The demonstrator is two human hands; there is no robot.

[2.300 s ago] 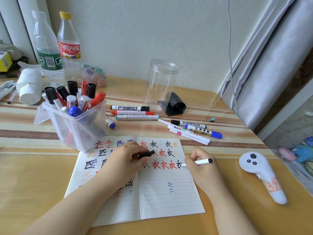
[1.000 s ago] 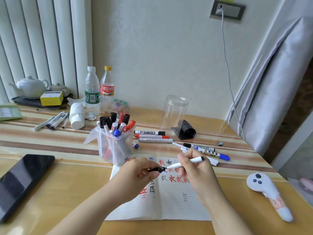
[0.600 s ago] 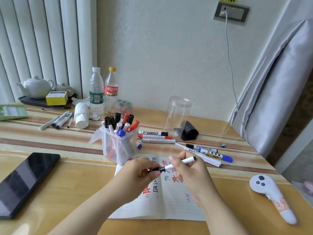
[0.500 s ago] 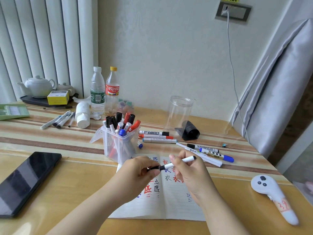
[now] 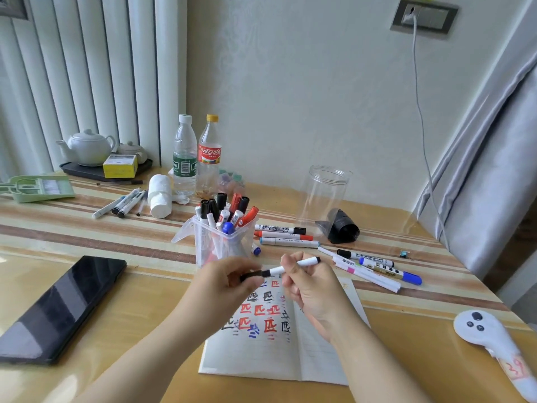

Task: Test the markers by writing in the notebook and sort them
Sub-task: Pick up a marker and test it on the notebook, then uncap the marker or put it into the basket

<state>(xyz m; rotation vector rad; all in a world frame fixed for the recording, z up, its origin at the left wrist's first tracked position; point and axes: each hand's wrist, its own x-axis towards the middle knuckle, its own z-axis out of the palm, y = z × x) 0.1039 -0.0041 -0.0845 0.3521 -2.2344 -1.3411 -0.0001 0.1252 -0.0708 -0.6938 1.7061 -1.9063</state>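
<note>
My right hand [image 5: 308, 289] pinches a thin white marker [image 5: 305, 263] above the open notebook [image 5: 261, 353]. Its black cap [image 5: 252, 275] sits on the marker's left end, with my left hand's [image 5: 223, 286] fingers gripping that cap. The notebook's pages carry red, black and blue test characters. A clear tub [image 5: 223, 245] behind my hands stands full of upright markers. Several loose markers [image 5: 286, 236] lie on the table to the right of the tub, and more markers [image 5: 377, 269] lie further right.
A black phone [image 5: 61, 306] lies at the left. A white controller [image 5: 491, 341] rests at the right edge. An empty clear jar [image 5: 325, 196] and black roll [image 5: 343, 228] stand behind the markers. Two bottles [image 5: 197, 158], a white roll [image 5: 159, 196], other pens [image 5: 122, 203] and a teapot tray sit at the back.
My hands lifted from writing on the page. The cap in my left hand has gone onto the marker tip. The view tilted up and back.
</note>
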